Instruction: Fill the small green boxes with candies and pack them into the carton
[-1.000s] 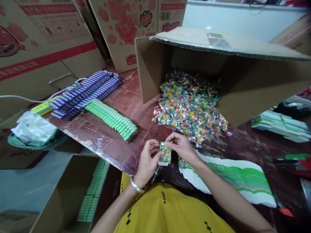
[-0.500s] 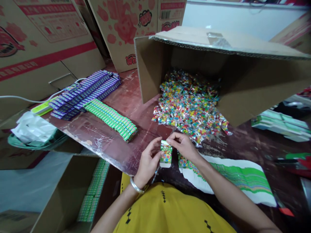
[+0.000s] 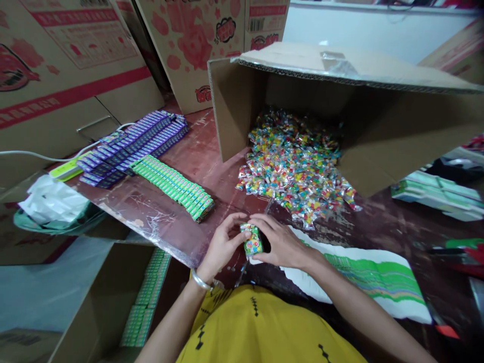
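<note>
Between my two hands, near the table's front edge, is a small printed candy box (image 3: pixel 253 245) with a green, colourful face and a white flap at its lower end. My left hand (image 3: pixel 225 242) grips its left side, thumb on the printed face. My right hand (image 3: pixel 282 243) curves around its right side, fingers at the top and thumb by the lower flap. To the right, a fanned row of flat green cartons (image 3: pixel 370 275) lies on white paper, partly under my right forearm. Small clear bags of colourful candy (image 3: pixel 295 166) spill from a cardboard box beyond my hands.
The large cardboard box (image 3: pixel 401 136) lies on its side with its mouth toward me. A row of green boxes (image 3: pixel 176 186) and stacked purple boxes (image 3: pixel 132 146) stand at left. An open carton (image 3: pixel 91 302) below the table edge holds green boxes. Bundled cartons (image 3: pixel 438 194) lie at right.
My right hand has moved from the candy box's top edge down around its right side. The box has tilted and shifted slightly left; its open top flap no longer shows.
</note>
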{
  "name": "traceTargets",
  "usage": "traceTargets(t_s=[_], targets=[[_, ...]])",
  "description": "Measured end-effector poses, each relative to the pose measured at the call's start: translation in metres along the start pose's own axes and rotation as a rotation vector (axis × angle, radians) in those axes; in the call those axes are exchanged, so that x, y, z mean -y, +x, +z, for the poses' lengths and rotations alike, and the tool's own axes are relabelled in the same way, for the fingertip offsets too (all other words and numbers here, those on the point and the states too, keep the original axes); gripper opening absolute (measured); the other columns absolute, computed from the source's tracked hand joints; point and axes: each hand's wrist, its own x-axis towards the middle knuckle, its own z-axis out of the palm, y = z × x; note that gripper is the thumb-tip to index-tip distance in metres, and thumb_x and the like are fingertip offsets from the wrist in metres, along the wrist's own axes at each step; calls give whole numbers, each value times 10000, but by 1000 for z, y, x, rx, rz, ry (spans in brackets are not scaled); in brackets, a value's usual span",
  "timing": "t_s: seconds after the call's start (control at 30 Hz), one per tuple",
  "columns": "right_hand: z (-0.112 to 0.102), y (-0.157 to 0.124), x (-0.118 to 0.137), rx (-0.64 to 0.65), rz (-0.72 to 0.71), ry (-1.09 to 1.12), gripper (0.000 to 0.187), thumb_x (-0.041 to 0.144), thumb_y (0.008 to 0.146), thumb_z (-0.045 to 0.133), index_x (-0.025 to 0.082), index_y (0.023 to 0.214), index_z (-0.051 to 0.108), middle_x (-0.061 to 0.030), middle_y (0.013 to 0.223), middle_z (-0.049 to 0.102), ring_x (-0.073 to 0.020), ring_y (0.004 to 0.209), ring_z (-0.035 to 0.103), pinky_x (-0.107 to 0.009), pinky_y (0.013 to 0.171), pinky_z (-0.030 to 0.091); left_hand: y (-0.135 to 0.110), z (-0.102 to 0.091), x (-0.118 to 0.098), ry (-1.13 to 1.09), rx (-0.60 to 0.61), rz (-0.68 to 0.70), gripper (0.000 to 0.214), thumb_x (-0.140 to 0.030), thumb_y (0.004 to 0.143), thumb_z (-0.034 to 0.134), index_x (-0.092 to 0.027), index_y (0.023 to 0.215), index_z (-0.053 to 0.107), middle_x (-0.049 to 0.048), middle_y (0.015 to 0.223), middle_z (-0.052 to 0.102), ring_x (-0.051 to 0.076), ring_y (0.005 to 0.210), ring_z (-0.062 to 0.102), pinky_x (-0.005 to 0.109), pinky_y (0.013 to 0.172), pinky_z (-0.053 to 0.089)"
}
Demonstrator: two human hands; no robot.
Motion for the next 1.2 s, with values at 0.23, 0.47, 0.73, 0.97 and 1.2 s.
traceTargets(t_s=[0.23,0.47,0.73,0.97,1.2], targets=[[-18,-1,-19,67,141,79,835,494,668,780,325,1386,391,-63,1256,596,-245,1057,610,-354,833,489,2,-21,-4,209,172,-59,488,-297,747,726,-181,1206,608,89,1174,643,246,1059,591,339,927,449],[-43,-14,-87,-311,521,-553,165,325,837,639,203,945,610,-97,996,639,-255,870,619,-342,698,440,-2,-22,22,-420,-52,-322,296,-220,752,725,-126,1026,666,65,946,689,149,811,636,251,764,485],[-26,39,-87,-219,230,-457,359,250,912,519,244,1271,522,-66,1253,587,-239,1097,575,-326,862,457,-5,-1,23,-620,14,-339,314,-124,731,729,-167,1028,640,26,903,662,124,756,614,258,713,511],[-18,80,-96,-179,304,-376,294,194,836,606,244,1126,609,-78,1134,638,-246,944,633,-333,781,468,-10,-2,23,-520,-7,-269,232,-192,791,690,-152,1014,639,43,919,668,120,761,606,248,733,501],[-19,61,-79,-294,287,150,215,321,835,621,232,1017,548,30,797,613,-108,554,582,-225,520,448,-4,0,35,-144,-76,-164,267,-310,798,686,-145,1000,629,58,973,672,170,865,617,291,806,487]])
